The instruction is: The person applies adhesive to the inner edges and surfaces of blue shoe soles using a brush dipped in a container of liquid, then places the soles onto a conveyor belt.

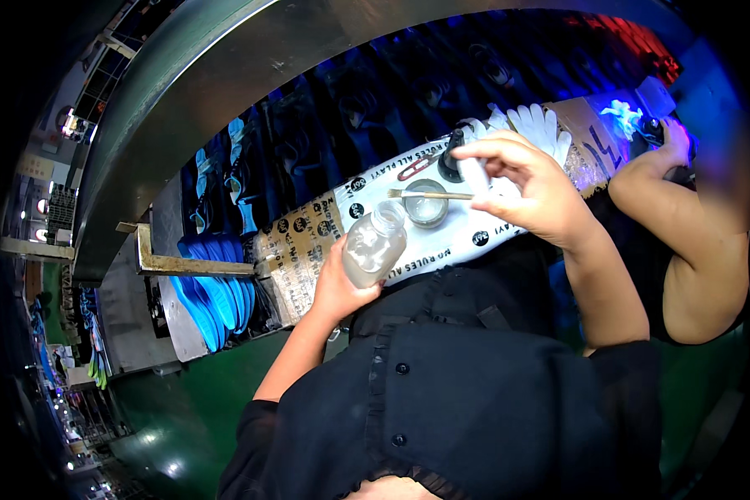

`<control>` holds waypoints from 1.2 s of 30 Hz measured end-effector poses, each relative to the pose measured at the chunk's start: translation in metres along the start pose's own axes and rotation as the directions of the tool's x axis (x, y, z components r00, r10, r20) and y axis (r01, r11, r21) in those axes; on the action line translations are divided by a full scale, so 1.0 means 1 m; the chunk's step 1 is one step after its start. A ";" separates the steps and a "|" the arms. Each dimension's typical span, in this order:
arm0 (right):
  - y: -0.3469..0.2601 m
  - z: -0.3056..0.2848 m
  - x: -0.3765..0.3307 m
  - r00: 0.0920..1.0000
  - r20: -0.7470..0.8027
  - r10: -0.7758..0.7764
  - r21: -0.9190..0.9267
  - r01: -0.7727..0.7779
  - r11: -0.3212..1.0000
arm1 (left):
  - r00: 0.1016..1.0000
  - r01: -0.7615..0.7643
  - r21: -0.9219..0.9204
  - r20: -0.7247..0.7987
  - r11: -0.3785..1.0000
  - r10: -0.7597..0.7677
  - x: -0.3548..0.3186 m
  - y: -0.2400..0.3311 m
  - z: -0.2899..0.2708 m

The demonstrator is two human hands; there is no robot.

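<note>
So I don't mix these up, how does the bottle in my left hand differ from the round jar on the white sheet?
The bottle is in your left hand; the round jar sits on the white sheet. The bottle narrows to a neck; the round jar has a wide top. Both look greyish.

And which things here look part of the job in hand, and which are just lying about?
Seemingly in use:
- translucent bottle, in the left hand
- brush, at the right hand
- round open jar, below the brush

Probably just lying about:
- white gloves
- small red tool
- blue shoe soles
</note>
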State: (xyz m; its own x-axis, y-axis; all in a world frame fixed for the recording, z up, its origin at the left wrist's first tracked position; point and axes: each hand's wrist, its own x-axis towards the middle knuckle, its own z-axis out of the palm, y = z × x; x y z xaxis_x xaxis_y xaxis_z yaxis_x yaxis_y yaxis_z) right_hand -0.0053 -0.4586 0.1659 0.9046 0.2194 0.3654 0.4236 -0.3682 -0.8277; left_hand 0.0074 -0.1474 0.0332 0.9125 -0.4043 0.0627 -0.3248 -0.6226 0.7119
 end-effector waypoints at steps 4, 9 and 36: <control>0.042 -0.001 -0.063 0.913 -0.088 0.399 0.457 -0.320 0.830 | 1.000 -0.003 0.014 0.026 1.000 0.003 0.004 -0.003 -0.002; 0.087 0.009 -0.123 0.777 -0.114 0.619 0.603 -0.441 0.664 | 0.998 -0.029 0.075 0.053 0.997 0.025 0.006 0.006 -0.008; 0.134 0.028 -0.141 0.783 -0.195 0.591 0.389 -0.491 0.779 | 0.984 0.010 0.242 0.169 0.970 -0.052 0.008 0.006 -0.007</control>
State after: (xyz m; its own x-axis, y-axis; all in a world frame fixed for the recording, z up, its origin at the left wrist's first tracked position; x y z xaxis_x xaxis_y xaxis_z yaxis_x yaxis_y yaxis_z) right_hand -0.0769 -0.5134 -0.0088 0.9676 -0.2218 -0.1203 -0.1329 -0.0429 -0.9902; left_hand 0.0142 -0.1494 0.0424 0.8729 -0.4789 -0.0935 -0.3666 -0.7701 0.5221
